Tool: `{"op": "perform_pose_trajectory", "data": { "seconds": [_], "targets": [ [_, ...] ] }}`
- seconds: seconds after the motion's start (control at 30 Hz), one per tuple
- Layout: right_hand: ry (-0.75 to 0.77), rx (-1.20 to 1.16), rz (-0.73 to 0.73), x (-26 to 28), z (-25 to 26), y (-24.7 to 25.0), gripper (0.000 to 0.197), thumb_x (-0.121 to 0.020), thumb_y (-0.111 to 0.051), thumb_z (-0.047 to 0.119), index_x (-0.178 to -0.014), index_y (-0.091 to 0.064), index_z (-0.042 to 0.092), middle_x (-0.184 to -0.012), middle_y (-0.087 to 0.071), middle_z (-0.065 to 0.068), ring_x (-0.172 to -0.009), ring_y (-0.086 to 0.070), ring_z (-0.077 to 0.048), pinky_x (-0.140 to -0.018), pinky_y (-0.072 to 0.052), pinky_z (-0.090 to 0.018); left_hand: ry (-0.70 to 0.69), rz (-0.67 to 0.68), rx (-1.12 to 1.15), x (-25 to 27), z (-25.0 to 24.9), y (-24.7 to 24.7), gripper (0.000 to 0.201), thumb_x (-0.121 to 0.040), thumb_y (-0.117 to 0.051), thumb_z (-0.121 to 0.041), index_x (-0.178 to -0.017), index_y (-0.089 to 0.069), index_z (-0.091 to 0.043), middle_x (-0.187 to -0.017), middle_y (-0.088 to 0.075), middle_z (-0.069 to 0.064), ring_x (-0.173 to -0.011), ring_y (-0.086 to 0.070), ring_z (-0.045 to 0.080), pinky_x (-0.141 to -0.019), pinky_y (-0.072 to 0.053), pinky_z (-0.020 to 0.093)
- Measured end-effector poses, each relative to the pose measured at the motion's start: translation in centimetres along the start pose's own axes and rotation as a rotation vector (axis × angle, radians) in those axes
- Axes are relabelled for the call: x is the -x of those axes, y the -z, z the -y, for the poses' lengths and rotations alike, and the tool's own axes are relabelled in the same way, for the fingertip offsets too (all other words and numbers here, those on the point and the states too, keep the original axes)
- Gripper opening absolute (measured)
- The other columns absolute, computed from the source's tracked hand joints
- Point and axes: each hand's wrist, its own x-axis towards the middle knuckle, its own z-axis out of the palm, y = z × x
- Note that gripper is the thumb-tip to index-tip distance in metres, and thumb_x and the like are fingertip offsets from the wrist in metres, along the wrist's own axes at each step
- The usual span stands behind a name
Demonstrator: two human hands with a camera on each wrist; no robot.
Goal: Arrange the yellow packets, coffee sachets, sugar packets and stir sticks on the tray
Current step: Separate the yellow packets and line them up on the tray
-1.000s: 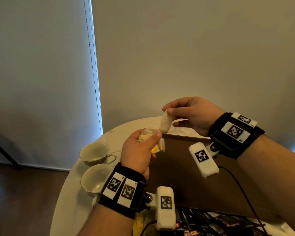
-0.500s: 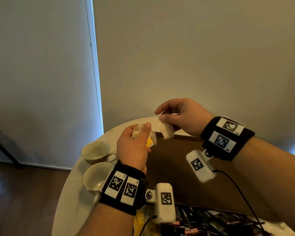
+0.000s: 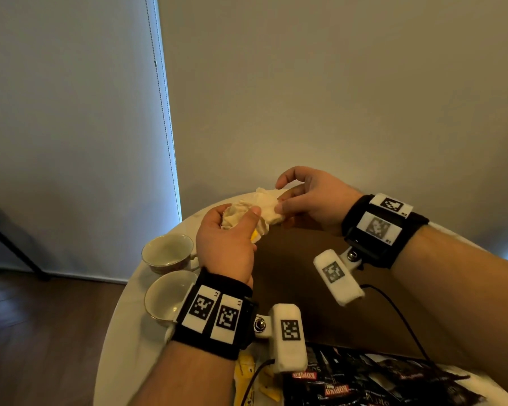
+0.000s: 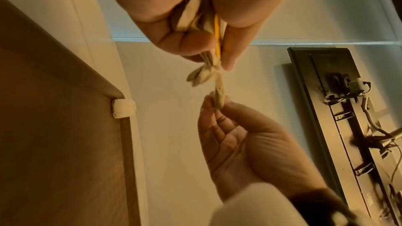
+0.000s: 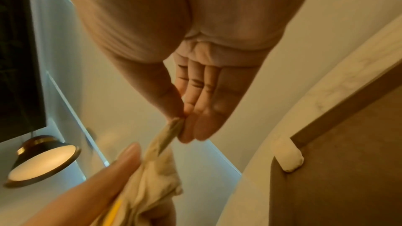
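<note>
My left hand point(image 3: 235, 227) grips a bunch of cream sugar packets point(image 3: 238, 215) with one yellow packet point(image 3: 255, 236) among them, held above the brown tray point(image 3: 291, 276). My right hand point(image 3: 288, 200) pinches one cream packet point(image 3: 269, 210) at the edge of the bunch between thumb and fingers. In the left wrist view the pinched packet point(image 4: 218, 92) sticks out of the bunch toward the right hand point(image 4: 215, 102). The right wrist view shows the same pinch on the packet point(image 5: 172, 131). Black coffee sachets point(image 3: 364, 382) and yellow packets point(image 3: 244, 373) lie at the near edge.
Two empty teacups point(image 3: 167, 253) point(image 3: 167, 297) stand on the round white table point(image 3: 121, 347) left of the tray. A white pad point(image 5: 287, 155) caps the tray's corner. A wall and window blind stand behind; a dark wood floor lies at the left.
My right hand came down and leftward with its packet until it met the bunch in my left hand. The left hand rose slightly.
</note>
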Motion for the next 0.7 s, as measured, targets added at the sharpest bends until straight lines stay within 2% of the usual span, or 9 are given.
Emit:
{"op": "perform_pose_trajectory", "data": {
  "seconds": [0.07, 0.17, 0.27, 0.4, 0.43, 0.53, 0.6, 0.7],
  "targets": [
    [-0.045, -0.049, -0.108, -1.1, -0.8, 0.1, 0.033, -0.083, -0.075, -0.010, -0.105, -0.061, 0.009, -0.080, -0.071, -0.013, -0.073, -0.072, -0.028, -0.074, -0.062, -0.044, -0.010, -0.031, 0.010, 0.0, -0.1, 0.0, 0.021, -0.086, -0.083, -0.032, -0.091, -0.063, -0.035, -0.093, -0.070, -0.009, -0.076, -0.066, 0.009, -0.062, -0.058, 0.030],
    [-0.171, -0.060, -0.205, -2.9, -3.1, 0.1, 0.026, -0.083, -0.074, -0.010, -0.097, -0.061, 0.009, -0.082, -0.069, -0.013, -0.068, -0.074, -0.022, -0.070, -0.064, -0.040, -0.026, -0.057, 0.015, -0.2, 0.1, 0.1, 0.021, -0.087, -0.082, -0.031, -0.089, -0.061, -0.035, -0.093, -0.069, -0.007, -0.073, -0.065, 0.008, -0.060, -0.056, 0.028],
    [-0.297, -0.005, -0.211, -4.6, -5.9, -0.4, 0.022, -0.083, -0.074, -0.010, -0.086, -0.063, 0.009, -0.094, -0.070, -0.016, -0.085, -0.074, -0.028, -0.072, -0.064, -0.039, -0.034, -0.072, 0.008, -0.3, 0.3, 0.1, 0.021, -0.088, -0.081, -0.030, -0.088, -0.060, -0.036, -0.091, -0.068, -0.009, -0.075, -0.065, 0.008, -0.056, -0.053, 0.024],
    [-0.393, 0.003, -0.226, -6.3, -8.0, -1.4, 0.016, -0.086, -0.071, -0.009, -0.085, -0.070, 0.007, -0.103, -0.069, -0.012, -0.097, -0.068, -0.025, -0.061, -0.062, -0.029, -0.053, -0.076, 0.003, -0.4, 0.5, 0.1, 0.023, -0.089, -0.080, -0.030, -0.085, -0.059, -0.037, -0.086, -0.066, -0.012, -0.070, -0.063, 0.005, -0.054, -0.053, 0.021],
    [-0.392, 0.001, -0.226, -6.7, -8.3, -1.7, 0.016, -0.086, -0.072, -0.009, -0.084, -0.070, 0.007, -0.104, -0.069, -0.012, -0.100, -0.068, -0.026, -0.063, -0.062, -0.030, -0.053, -0.078, -0.002, -0.5, 0.6, 0.1, 0.023, -0.089, -0.080, -0.030, -0.084, -0.059, -0.037, -0.085, -0.065, -0.012, -0.068, -0.062, 0.005, -0.054, -0.054, 0.021],
    [-0.370, 0.052, -0.244, -8.3, -9.0, -2.5, 0.016, -0.084, -0.076, -0.006, -0.079, -0.071, 0.008, -0.099, -0.070, -0.010, -0.103, -0.070, -0.026, -0.082, -0.063, -0.040, -0.056, -0.087, -0.021, -0.7, 0.7, 0.1, 0.021, -0.088, -0.081, -0.030, -0.085, -0.061, -0.036, -0.083, -0.066, -0.012, -0.059, -0.063, -0.001, -0.055, -0.055, 0.023],
    [-0.355, 0.104, -0.242, -8.9, -9.3, -2.7, 0.014, -0.083, -0.079, -0.001, -0.079, -0.073, 0.011, -0.098, -0.074, -0.010, -0.099, -0.072, -0.024, -0.086, -0.063, -0.040, -0.051, -0.097, -0.016, -0.8, 0.8, 0.0, 0.021, -0.087, -0.082, -0.030, -0.085, -0.062, -0.035, -0.083, -0.067, -0.012, -0.059, -0.063, -0.002, -0.058, -0.057, 0.027],
    [-0.353, 0.122, -0.195, -9.0, -9.1, -2.8, 0.011, -0.089, -0.074, 0.001, -0.097, -0.073, 0.008, -0.103, -0.074, -0.011, -0.089, -0.070, -0.017, -0.088, -0.062, -0.037, -0.042, -0.104, -0.004, -0.9, 0.6, 0.0, 0.023, -0.086, -0.083, -0.029, -0.084, -0.061, -0.036, -0.082, -0.066, -0.013, -0.065, -0.064, 0.001, -0.057, -0.057, 0.025]
  ]
}}
